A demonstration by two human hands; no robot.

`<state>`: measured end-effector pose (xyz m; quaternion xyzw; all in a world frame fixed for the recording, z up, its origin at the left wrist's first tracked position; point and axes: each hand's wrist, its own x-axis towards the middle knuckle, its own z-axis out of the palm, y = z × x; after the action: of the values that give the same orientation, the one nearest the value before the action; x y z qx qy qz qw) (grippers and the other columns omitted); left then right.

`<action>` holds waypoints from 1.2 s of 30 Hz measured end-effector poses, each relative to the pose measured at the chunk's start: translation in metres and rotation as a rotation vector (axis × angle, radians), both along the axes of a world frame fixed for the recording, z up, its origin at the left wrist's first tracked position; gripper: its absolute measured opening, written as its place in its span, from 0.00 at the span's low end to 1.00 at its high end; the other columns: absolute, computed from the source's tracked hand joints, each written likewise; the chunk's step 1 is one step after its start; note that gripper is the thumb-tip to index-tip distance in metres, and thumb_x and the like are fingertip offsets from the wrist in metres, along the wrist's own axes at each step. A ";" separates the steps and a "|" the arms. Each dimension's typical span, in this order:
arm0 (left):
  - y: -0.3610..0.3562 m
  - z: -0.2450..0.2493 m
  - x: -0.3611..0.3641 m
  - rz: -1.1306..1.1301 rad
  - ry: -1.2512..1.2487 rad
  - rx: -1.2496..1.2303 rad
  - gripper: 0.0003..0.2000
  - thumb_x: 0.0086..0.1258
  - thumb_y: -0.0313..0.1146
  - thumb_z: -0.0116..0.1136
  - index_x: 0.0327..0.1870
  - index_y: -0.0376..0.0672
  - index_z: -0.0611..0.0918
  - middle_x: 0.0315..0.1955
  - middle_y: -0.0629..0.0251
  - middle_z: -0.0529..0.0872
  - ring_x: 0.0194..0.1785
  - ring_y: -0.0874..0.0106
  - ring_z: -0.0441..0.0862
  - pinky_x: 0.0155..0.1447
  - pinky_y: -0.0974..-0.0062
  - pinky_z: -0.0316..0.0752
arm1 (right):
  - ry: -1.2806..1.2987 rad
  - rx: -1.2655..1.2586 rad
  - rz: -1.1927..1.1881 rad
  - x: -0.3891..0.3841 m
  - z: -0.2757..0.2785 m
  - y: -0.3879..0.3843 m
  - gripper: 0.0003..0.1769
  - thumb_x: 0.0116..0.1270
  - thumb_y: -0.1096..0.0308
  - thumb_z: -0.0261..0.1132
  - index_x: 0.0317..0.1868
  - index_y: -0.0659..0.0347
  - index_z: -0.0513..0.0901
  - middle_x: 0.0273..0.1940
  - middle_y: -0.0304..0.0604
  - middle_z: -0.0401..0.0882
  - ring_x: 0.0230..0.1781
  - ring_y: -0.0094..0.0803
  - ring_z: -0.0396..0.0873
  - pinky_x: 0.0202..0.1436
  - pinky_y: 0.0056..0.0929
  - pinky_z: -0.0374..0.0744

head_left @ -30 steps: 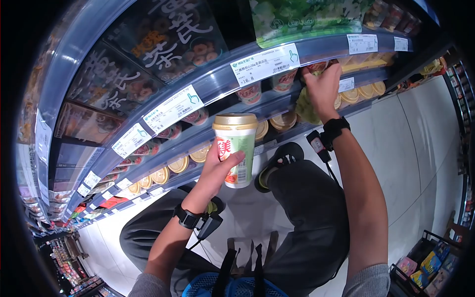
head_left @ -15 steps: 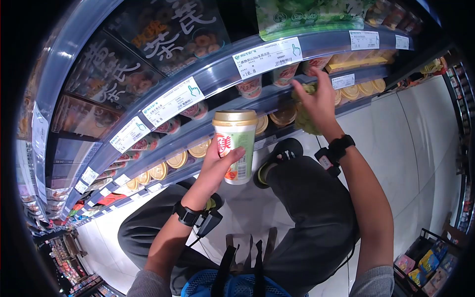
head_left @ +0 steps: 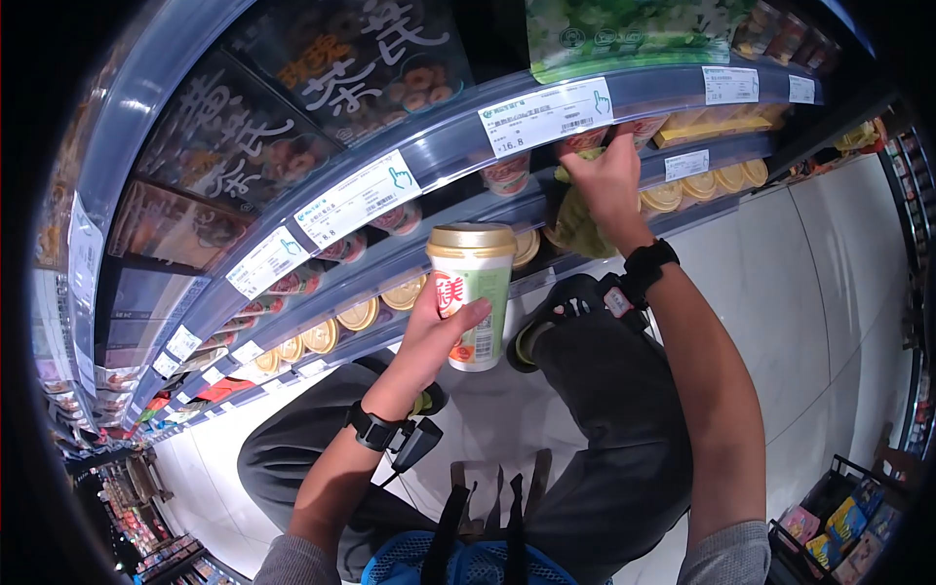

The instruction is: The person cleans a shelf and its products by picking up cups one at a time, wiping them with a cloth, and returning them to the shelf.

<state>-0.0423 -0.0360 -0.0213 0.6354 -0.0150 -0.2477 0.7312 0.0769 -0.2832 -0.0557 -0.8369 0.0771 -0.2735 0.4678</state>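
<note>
My left hand is wrapped round an upright paper drink cup with a gold lid and a white and green side with red lettering. It is held in front of the shelves, above the floor. My right hand grips a crumpled green cloth, which hangs down past the shelf edge. Its fingers reach under the price strip, in among the shelved cups, close to a red-topped cup. Whether the fingertips touch a cup is hidden. Another cup stands left of them on that shelf.
Gold-lidded cups line the lowest shelf. Price labels run along the curved shelf edge. Dark boxes and a green package fill the shelf above. A blue mesh item lies near my lap. A basket of snacks stands at right.
My right hand has moved left along the shelf with the green cloth, its fingers now further in among the cups. The left hand still holds the cup, nearly unmoved.
</note>
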 end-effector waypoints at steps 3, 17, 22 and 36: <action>0.002 0.002 -0.001 -0.014 -0.004 0.010 0.28 0.64 0.36 0.58 0.63 0.38 0.64 0.54 0.55 0.77 0.50 0.66 0.79 0.55 0.68 0.75 | -0.079 -0.021 -0.058 -0.005 -0.002 0.004 0.37 0.46 0.58 0.75 0.50 0.70 0.67 0.44 0.56 0.74 0.46 0.53 0.74 0.49 0.41 0.72; 0.000 0.012 -0.006 0.107 0.083 -0.061 0.23 0.61 0.25 0.62 0.57 0.41 0.67 0.48 0.65 0.77 0.51 0.77 0.74 0.56 0.75 0.69 | 0.047 -0.339 0.170 -0.028 0.011 0.054 0.36 0.48 0.47 0.72 0.48 0.68 0.73 0.40 0.52 0.77 0.39 0.52 0.78 0.37 0.41 0.78; 0.003 0.013 -0.011 0.074 0.059 0.039 0.24 0.61 0.26 0.62 0.57 0.41 0.67 0.47 0.65 0.78 0.50 0.77 0.75 0.55 0.75 0.70 | 0.043 -0.275 0.086 -0.015 0.006 0.072 0.38 0.46 0.48 0.73 0.48 0.71 0.73 0.43 0.55 0.76 0.39 0.55 0.77 0.39 0.43 0.78; 0.005 0.006 -0.005 0.150 -0.051 0.108 0.27 0.58 0.26 0.66 0.56 0.39 0.65 0.45 0.63 0.78 0.49 0.75 0.76 0.53 0.74 0.72 | -0.046 -0.159 0.005 -0.036 0.010 0.066 0.28 0.52 0.55 0.72 0.44 0.69 0.74 0.38 0.53 0.76 0.36 0.49 0.78 0.39 0.39 0.76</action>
<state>-0.0470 -0.0315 -0.0152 0.6795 0.0272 -0.1765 0.7116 0.0414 -0.2172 -0.0454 -0.8651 0.0422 -0.2967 0.4022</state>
